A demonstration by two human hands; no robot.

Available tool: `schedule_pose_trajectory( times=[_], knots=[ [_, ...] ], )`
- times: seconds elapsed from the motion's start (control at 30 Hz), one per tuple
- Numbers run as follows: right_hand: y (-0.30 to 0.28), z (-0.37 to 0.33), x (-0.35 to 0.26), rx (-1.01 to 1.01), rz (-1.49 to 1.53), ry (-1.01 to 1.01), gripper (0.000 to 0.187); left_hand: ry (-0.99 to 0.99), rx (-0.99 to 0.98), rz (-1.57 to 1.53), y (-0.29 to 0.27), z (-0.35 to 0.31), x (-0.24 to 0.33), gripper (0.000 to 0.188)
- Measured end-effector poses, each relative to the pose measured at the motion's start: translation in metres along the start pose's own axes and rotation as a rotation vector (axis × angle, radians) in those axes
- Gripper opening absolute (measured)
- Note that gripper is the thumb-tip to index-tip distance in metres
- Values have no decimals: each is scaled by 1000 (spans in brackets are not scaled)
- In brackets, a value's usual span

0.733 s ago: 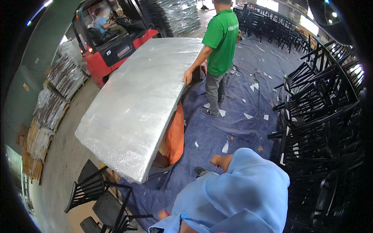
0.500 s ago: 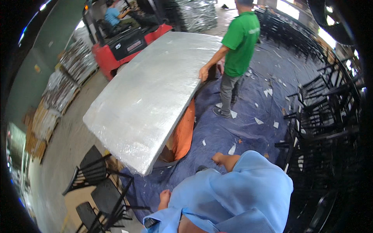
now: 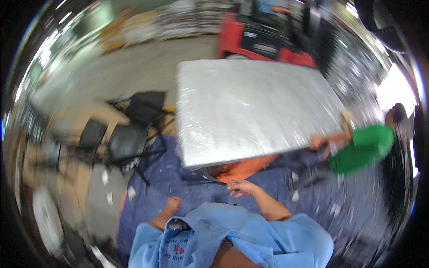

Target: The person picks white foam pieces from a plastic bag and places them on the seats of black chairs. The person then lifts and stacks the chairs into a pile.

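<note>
"Call it for me, what's in the middle?"

"I have a large, flat, silvery-white panel wrapped in glossy film (image 3: pixel 254 109), right in the centre of my head view, beyond both of the hands. A crumpled orange sheet (image 3: pixel 250 168) shows beneath its near edge, above a dark blue tarpaulin (image 3: pixel 192 191) on the floor."

"And the hands?"

"On my right hand (image 3: pixel 240 187), the fingers are spread and loosely bent, holding nothing, just short of the panel's near edge and by the orange sheet. Contact with the sheet? I can't tell. My left hand (image 3: pixel 174 204) is over the tarpaulin, apart from the panel, fingers partly curled. It's blurred, so I can't tell how far closed it is or whether it has hold of anything."

"Who's on the right?"

"A co-worker in a green short-sleeved shirt (image 3: pixel 364 149), with the co-worker's hand (image 3: pixel 318 142) at the panel's near right edge."

"Anything else around?"

"Black chairs (image 3: pixel 128 143) to the panel's left, smeared by blur, and a red and black forklift (image 3: pixel 263 42) just behind it."
</note>
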State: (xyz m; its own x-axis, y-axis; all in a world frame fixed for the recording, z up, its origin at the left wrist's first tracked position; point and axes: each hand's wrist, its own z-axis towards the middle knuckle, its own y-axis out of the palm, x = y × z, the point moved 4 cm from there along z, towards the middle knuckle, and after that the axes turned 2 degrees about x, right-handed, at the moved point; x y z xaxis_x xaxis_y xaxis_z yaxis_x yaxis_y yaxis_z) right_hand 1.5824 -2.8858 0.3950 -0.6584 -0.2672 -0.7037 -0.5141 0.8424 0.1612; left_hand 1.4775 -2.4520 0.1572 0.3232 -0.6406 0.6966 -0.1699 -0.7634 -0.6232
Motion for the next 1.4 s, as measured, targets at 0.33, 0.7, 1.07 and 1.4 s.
schedule_pose_trajectory(
  times=[0.33,0.7,1.07,1.4],
  knots=[
    [175,63,-115,-756,-566,90,66,-788,441,-147,47,-184,-47,38],
    [398,194,-168,-630,-784,-104,41,-1065,603,-517,19,-282,-144,37],
    [632,437,-384,-417,-750,-557,49,-1425,1094,-622,-19,-364,-193,35],
    [768,403,-361,-845,-756,-323,66,-1854,1216,-1186,32,-276,-114,30]
  ],
)
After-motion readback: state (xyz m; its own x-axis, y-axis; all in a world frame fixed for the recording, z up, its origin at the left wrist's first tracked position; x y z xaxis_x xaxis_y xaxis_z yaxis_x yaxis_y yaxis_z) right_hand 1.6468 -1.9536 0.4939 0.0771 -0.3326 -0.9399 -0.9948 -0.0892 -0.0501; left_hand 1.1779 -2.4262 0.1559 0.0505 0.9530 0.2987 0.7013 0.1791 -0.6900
